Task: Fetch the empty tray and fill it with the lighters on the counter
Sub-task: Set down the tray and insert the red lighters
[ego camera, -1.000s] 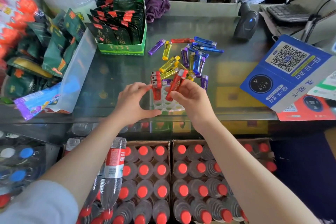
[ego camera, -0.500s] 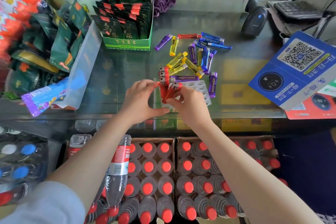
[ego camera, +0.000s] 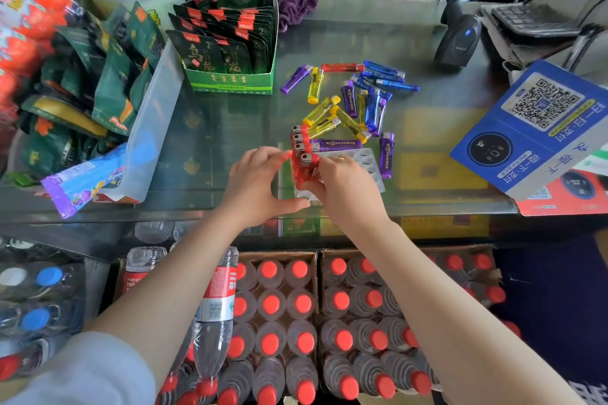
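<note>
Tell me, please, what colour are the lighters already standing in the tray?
Red, seen in the head view: red lighters.

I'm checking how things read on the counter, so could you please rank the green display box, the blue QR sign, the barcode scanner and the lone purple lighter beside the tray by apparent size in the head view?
1. green display box and blue QR sign: too alike to rank
2. barcode scanner
3. purple lighter

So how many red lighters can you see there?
5. Four red lighters stand upright in a row in the tray, between the left hand and right hand; one lies loose at the pile's far end. The hands may hide more.
</note>
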Action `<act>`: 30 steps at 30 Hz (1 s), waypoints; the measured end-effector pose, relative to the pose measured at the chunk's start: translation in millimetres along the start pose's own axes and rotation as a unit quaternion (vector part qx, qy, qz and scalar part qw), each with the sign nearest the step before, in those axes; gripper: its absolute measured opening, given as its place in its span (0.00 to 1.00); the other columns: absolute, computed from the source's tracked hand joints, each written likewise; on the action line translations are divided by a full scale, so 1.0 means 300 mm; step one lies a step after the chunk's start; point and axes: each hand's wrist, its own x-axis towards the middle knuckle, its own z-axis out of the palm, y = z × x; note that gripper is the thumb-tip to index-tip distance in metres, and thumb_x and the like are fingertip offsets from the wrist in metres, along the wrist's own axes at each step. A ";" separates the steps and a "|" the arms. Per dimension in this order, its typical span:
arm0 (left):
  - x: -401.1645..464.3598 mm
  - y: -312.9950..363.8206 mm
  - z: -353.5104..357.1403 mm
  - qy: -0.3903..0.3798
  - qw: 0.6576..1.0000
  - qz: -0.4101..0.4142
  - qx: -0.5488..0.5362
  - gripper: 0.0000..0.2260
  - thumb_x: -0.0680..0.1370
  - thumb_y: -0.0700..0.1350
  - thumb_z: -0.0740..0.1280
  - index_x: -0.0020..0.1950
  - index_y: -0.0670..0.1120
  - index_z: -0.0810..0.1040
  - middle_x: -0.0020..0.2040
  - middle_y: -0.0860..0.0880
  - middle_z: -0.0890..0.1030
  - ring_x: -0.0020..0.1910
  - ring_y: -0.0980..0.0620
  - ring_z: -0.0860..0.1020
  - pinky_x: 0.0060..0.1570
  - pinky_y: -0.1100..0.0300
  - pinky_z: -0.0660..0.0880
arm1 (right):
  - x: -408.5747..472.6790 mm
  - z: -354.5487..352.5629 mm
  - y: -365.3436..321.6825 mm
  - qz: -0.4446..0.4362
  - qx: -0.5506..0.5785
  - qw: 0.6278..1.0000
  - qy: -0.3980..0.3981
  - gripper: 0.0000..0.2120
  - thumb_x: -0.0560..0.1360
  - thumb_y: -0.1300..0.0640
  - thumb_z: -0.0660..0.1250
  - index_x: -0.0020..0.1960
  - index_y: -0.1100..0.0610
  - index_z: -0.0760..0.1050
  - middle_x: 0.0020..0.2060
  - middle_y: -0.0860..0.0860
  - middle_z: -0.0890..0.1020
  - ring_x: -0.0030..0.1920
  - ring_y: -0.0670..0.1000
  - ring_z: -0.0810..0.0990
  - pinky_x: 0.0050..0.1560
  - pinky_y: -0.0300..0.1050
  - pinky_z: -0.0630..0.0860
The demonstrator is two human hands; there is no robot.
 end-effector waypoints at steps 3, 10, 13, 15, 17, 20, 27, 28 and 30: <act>-0.003 0.000 0.002 0.003 1.000 0.005 0.004 0.36 0.64 0.65 0.67 0.67 0.49 0.67 0.64 0.50 0.68 0.64 0.49 0.62 0.62 0.50 0.58 | -0.002 0.002 0.009 -0.003 -0.011 1.000 -0.025 0.14 0.75 0.51 0.64 0.51 0.62 0.74 0.44 0.57 0.80 0.45 0.58 0.76 0.36 0.47 0.67; -0.006 0.003 -0.002 0.004 1.000 0.002 0.002 0.35 0.64 0.65 0.67 0.66 0.49 0.67 0.64 0.50 0.68 0.64 0.49 0.62 0.62 0.51 0.58 | -0.003 0.019 0.007 0.006 -0.031 0.999 0.005 0.13 0.74 0.50 0.64 0.50 0.60 0.74 0.43 0.55 0.80 0.44 0.57 0.76 0.34 0.45 0.67; -0.007 0.007 -0.011 0.002 1.000 0.005 -0.006 0.36 0.64 0.66 0.66 0.67 0.48 0.67 0.64 0.50 0.69 0.64 0.48 0.62 0.62 0.50 0.58 | -0.026 0.034 0.005 0.054 0.059 0.997 0.005 0.11 0.74 0.52 0.66 0.50 0.59 0.75 0.44 0.55 0.81 0.42 0.58 0.78 0.38 0.50 0.75; -0.008 0.006 -0.018 -0.012 1.000 0.004 -0.017 0.37 0.64 0.66 0.67 0.67 0.48 0.66 0.64 0.49 0.68 0.64 0.48 0.62 0.63 0.49 0.57 | -0.039 0.039 0.005 0.057 0.088 0.994 0.007 0.10 0.73 0.52 0.66 0.50 0.58 0.77 0.43 0.54 0.81 0.41 0.56 0.78 0.39 0.51 0.76; -0.008 0.001 -0.027 -0.028 0.999 0.004 -0.027 0.37 0.63 0.66 0.67 0.67 0.49 0.66 0.64 0.50 0.68 0.64 0.49 0.62 0.63 0.48 0.58 | -0.049 0.034 0.014 0.038 0.095 0.995 0.009 0.11 0.73 0.52 0.67 0.52 0.56 0.76 0.41 0.52 0.80 0.39 0.53 0.76 0.37 0.47 0.75; -0.007 -0.010 -0.038 -0.040 0.999 0.010 -0.028 0.37 0.63 0.66 0.68 0.67 0.48 0.67 0.63 0.50 0.68 0.63 0.50 0.62 0.64 0.47 0.60 | -0.059 0.009 0.066 0.048 0.104 0.992 0.051 0.10 0.74 0.57 0.65 0.54 0.55 0.75 0.40 0.48 0.78 0.38 0.48 0.73 0.36 0.45 0.74; -0.014 -0.019 -0.029 -0.026 0.999 0.016 -0.024 0.36 0.64 0.64 0.69 0.67 0.48 0.66 0.64 0.50 0.68 0.63 0.50 0.63 0.62 0.50 0.60 | -0.032 -0.037 0.251 0.247 0.139 0.941 0.184 0.10 0.76 0.63 0.58 0.52 0.60 0.76 0.52 0.57 0.77 0.48 0.56 0.76 0.43 0.42 0.68; -0.015 -0.019 -0.029 -0.025 0.999 0.016 -0.024 0.36 0.64 0.64 0.69 0.67 0.48 0.66 0.64 0.50 0.68 0.63 0.50 0.63 0.62 0.50 0.60 | -0.025 -0.036 0.266 0.261 0.137 0.939 0.179 0.09 0.76 0.62 0.58 0.53 0.60 0.76 0.54 0.57 0.76 0.48 0.56 0.75 0.44 0.42 0.67; -0.016 -0.020 -0.031 -0.024 0.999 0.014 -0.024 0.36 0.64 0.64 0.69 0.67 0.48 0.66 0.64 0.51 0.68 0.63 0.51 0.63 0.62 0.51 0.60 | -0.013 -0.029 0.282 0.266 0.128 0.942 0.160 0.09 0.76 0.61 0.59 0.54 0.59 0.75 0.56 0.57 0.74 0.45 0.56 0.75 0.43 0.42 0.67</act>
